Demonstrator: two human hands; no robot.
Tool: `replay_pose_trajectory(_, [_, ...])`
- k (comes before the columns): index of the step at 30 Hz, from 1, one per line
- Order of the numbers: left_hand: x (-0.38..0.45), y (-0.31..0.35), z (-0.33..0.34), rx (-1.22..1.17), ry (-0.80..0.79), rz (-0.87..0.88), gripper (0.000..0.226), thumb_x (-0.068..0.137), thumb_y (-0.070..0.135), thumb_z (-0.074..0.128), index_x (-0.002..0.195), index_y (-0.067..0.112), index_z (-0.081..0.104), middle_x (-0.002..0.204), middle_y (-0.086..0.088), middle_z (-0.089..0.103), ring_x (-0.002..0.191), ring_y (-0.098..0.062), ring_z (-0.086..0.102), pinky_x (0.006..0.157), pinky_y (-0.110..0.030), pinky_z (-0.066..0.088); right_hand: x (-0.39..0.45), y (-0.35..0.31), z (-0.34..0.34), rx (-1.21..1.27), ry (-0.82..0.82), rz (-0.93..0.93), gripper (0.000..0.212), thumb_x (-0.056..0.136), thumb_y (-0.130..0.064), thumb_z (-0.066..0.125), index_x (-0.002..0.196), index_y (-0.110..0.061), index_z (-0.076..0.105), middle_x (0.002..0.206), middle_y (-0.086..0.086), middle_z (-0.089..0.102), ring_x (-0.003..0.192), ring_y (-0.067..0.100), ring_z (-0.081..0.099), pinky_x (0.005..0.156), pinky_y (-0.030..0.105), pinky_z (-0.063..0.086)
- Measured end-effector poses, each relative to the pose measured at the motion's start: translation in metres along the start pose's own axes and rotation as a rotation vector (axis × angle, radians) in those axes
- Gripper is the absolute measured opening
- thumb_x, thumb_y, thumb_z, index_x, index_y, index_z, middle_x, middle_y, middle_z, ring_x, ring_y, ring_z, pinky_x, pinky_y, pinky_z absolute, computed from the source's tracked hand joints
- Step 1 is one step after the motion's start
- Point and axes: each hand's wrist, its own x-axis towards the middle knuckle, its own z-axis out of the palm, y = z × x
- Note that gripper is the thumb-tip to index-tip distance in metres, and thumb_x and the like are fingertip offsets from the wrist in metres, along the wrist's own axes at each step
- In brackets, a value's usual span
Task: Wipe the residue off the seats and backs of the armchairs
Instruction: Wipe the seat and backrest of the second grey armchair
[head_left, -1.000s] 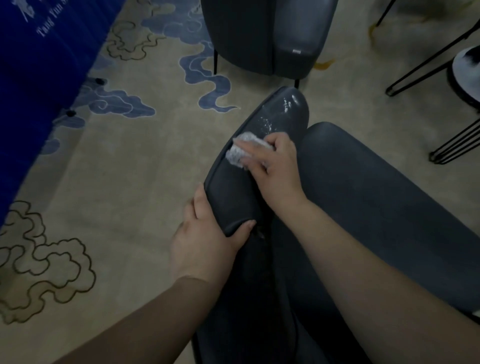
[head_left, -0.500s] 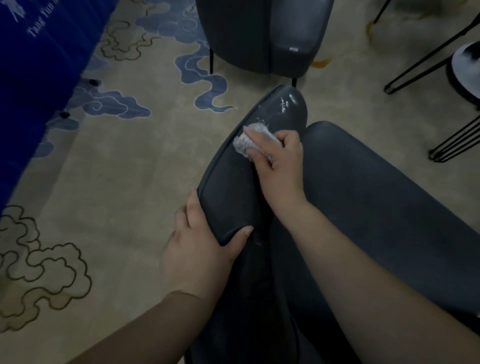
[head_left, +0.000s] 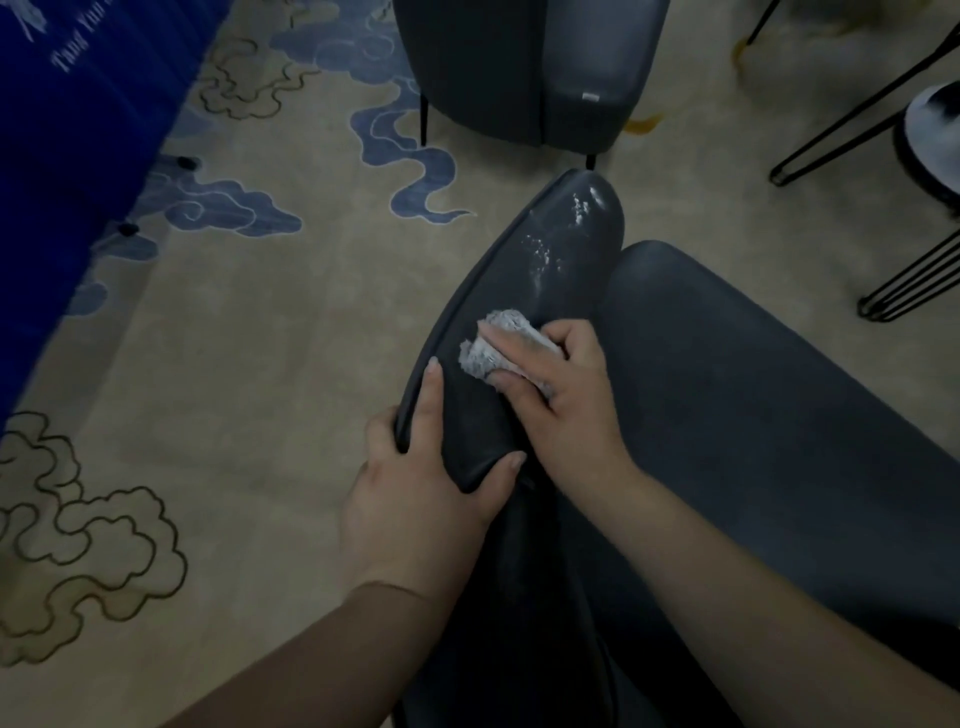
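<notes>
A dark grey armchair fills the lower right; its curved padded arm (head_left: 524, 291) runs up the middle and its seat cushion (head_left: 753, 395) lies to the right. White powdery residue (head_left: 561, 234) streaks the far end of the arm. My right hand (head_left: 566, 400) holds a crumpled grey cloth (head_left: 493, 348) and presses it on the arm's top, below the residue. My left hand (head_left: 421, 499) grips the near end of the same arm, thumb on the inner side and fingers over the outer edge.
A second dark armchair (head_left: 524, 67) stands at the top centre on thin black legs. Black hairpin legs of a stool or table (head_left: 883, 130) are at the right. A blue banner (head_left: 78, 130) covers the upper left. Patterned beige carpet (head_left: 234, 364) lies all around.
My right hand has drawn the cloth back toward me along the arm, away from the white residue. My left hand keeps its grip on the arm's near end.
</notes>
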Motion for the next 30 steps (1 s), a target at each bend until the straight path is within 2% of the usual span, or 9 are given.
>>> replay_pose_trajectory(3, [0.001,-0.002,0.000,-0.016,0.000,-0.007,0.094,0.067,0.088,0.029,0.143,0.054,-0.015,0.141,0.005,0.031,0.100,-0.019,0.060,0.067,-0.027,0.043,0.023,0.007,-0.005,-0.082,-0.042,-0.047,0.044,0.083,-0.016,0.068,0.123,-0.032,0.060,0.099,0.005,0.040,0.096,0.026,0.045,0.092,0.028,0.041])
replay_pose_trajectory(7, [0.001,-0.003,0.001,-0.005,-0.005,-0.011,0.095,0.066,0.088,0.028,0.142,0.054,-0.016,0.139,0.005,0.032,0.102,-0.018,0.058,0.067,-0.025,0.040,0.069,0.013,0.000,-0.113,0.074,0.052,0.036,0.087,-0.017,0.067,0.121,-0.027,0.064,0.099,0.004,0.038,0.099,0.029,0.046,0.097,0.036,0.041])
replay_pose_trajectory(12, [0.000,-0.002,0.001,-0.006,-0.004,0.001,0.096,0.067,0.087,0.029,0.145,0.052,-0.015,0.141,0.004,0.032,0.103,-0.018,0.058,0.068,-0.024,0.037,0.015,0.007,0.007,-0.020,0.092,0.028,0.040,0.087,-0.024,0.063,0.123,-0.039,0.059,0.099,-0.003,0.037,0.096,0.020,0.045,0.093,0.023,0.040])
replay_pose_trajectory(14, [0.000,-0.002,0.001,-0.016,-0.003,-0.002,0.097,0.067,0.088,0.029,0.145,0.052,-0.015,0.140,0.005,0.032,0.103,-0.018,0.058,0.069,-0.024,0.038,0.007,0.006,0.006,-0.020,0.065,-0.009,0.042,0.085,-0.022,0.064,0.123,-0.039,0.058,0.099,-0.003,0.037,0.094,0.022,0.045,0.091,0.024,0.040])
replay_pose_trajectory(19, [0.002,-0.003,0.003,-0.007,0.008,-0.002,0.096,0.066,0.088,0.027,0.144,0.053,-0.016,0.139,0.005,0.032,0.101,-0.018,0.059,0.069,-0.026,0.041,0.079,0.021,0.001,-0.127,0.129,0.063,0.037,0.087,-0.018,0.065,0.122,-0.030,0.064,0.099,0.000,0.036,0.097,0.026,0.044,0.094,0.029,0.040])
replay_pose_trajectory(23, [-0.001,-0.005,0.004,-0.024,0.011,-0.004,0.096,0.066,0.088,0.030,0.143,0.055,-0.017,0.138,0.005,0.033,0.099,-0.018,0.059,0.070,-0.027,0.044,0.057,0.027,0.006,-0.092,0.180,0.053,0.038,0.087,-0.022,0.063,0.124,-0.032,0.061,0.099,0.000,0.037,0.095,0.018,0.042,0.091,0.011,0.032])
replay_pose_trajectory(25, [-0.001,-0.005,0.003,-0.028,0.011,-0.001,0.096,0.066,0.088,0.029,0.143,0.055,-0.017,0.138,0.006,0.033,0.099,-0.018,0.060,0.070,-0.027,0.044,0.034,0.024,0.007,-0.043,0.162,0.046,0.038,0.087,-0.025,0.062,0.124,-0.034,0.060,0.099,-0.001,0.037,0.094,0.016,0.042,0.092,0.008,0.030])
replay_pose_trajectory(27, [0.001,-0.005,0.003,-0.032,0.019,-0.005,0.095,0.065,0.089,0.028,0.142,0.056,-0.017,0.139,0.006,0.033,0.100,-0.018,0.061,0.071,-0.028,0.045,0.042,0.028,0.004,-0.063,0.127,0.028,0.039,0.087,-0.022,0.063,0.123,-0.036,0.060,0.098,-0.002,0.036,0.095,0.018,0.042,0.093,0.011,0.031])
replay_pose_trajectory(30, [0.002,-0.003,0.004,-0.031,0.018,-0.006,0.095,0.064,0.089,0.029,0.140,0.057,-0.018,0.137,0.005,0.034,0.100,-0.021,0.061,0.071,-0.029,0.045,0.087,0.034,-0.002,-0.127,0.107,0.065,0.038,0.088,-0.020,0.063,0.123,-0.034,0.061,0.099,-0.001,0.035,0.098,0.025,0.044,0.100,0.028,0.038])
